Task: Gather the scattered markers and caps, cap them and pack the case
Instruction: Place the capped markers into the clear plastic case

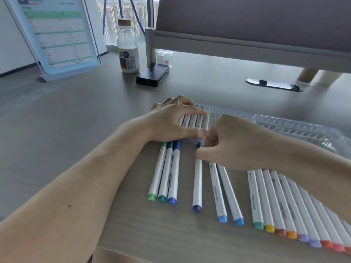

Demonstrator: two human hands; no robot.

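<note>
Risk sits mostly in the slotting-in. The right hand (233,143) pinches the dark blue marker (197,183) near its far end, thumb and fingertips closed on the barrel. That end lies just short of the near edge of the case (228,112), which sits at twelve o'clock from the loose pens. The left hand (171,122) lies spread over the packed markers (191,120) at the case's nine o'clock end, thumb at their near ends and forefinger at their far ends, pressing rather than gripping. If that hand shifts as the new pen goes in, the packed ones could ride up out of their grooves. A tilted entry might jam against the neighbouring pen. The right forearm hangs over the long row (284,205) at four o'clock, and a careless sweep could scatter it.
</note>
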